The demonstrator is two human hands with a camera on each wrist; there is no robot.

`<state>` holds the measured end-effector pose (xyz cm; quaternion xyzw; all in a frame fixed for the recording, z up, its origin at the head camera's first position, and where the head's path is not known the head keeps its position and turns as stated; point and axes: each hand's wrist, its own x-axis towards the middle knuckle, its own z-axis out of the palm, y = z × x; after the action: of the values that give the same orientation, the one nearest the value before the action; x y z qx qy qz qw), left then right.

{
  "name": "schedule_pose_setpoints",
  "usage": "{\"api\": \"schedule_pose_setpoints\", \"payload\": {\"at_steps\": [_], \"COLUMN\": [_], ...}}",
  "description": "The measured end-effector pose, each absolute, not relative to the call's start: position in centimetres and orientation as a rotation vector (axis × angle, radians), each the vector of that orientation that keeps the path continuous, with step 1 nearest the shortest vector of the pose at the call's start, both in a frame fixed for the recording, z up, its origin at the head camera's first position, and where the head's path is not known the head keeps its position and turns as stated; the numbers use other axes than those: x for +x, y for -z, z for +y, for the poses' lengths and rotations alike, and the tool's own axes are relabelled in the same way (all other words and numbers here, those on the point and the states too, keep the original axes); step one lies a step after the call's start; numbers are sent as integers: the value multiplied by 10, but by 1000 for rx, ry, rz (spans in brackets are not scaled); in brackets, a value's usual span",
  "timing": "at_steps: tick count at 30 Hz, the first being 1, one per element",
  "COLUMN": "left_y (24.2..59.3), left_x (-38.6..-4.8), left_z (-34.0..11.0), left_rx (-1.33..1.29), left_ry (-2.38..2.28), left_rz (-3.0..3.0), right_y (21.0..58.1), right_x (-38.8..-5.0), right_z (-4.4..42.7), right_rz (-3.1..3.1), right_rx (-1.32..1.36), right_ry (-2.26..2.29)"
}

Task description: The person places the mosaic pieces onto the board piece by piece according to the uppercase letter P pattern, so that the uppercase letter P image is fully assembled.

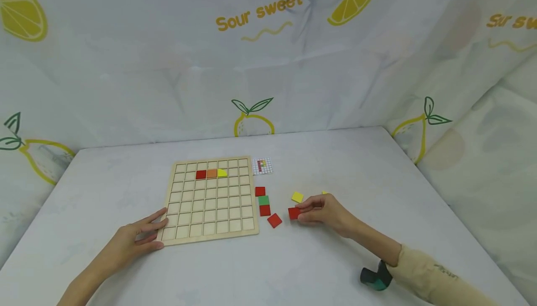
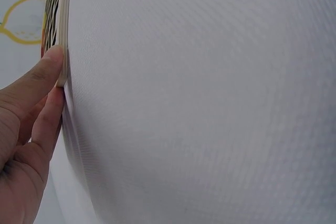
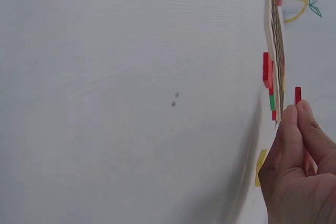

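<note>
A square wooden grid board [image 1: 209, 239] lies on the table with a red tile [image 1: 201, 174], an orange tile [image 1: 212, 173] and a yellow rounded tile [image 1: 222, 173] in one upper row. At its lower left corner, my left hand [image 1: 133, 241] holds the board's edge [image 2: 64, 30] between thumb and fingers. My right hand [image 1: 327, 215] pinches a red square tile [image 1: 293, 213] above the table, right of the board; the tile's edge [image 3: 298, 94] sticks out beyond the fingertips in the right wrist view.
Beside the board lie red tiles [image 1: 260, 191], a green tile [image 1: 263, 200] and another red tile [image 1: 274, 221]. A yellow tile [image 1: 297, 197] sits near the right hand, which partly covers a second one. A printed pattern card [image 1: 262, 166] touches the upper right corner. A dark object [image 1: 376, 278] is by the sleeve.
</note>
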<state>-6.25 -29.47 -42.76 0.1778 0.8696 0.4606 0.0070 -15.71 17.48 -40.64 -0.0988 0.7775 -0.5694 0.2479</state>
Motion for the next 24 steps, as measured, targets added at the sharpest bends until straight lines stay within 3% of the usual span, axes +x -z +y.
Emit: {"api": "schedule_pose_setpoints", "payload": {"at_steps": [24], "left_y": [429], "left_x": [-63], "left_z": [-296], "left_rx": [605], "left_ry": [-1452], "left_rz": [2719], "right_y": [397], "right_x": [-202], "right_z": [113], "right_rz": [2001], "right_rx": [-41], "right_ry": [1683]}}
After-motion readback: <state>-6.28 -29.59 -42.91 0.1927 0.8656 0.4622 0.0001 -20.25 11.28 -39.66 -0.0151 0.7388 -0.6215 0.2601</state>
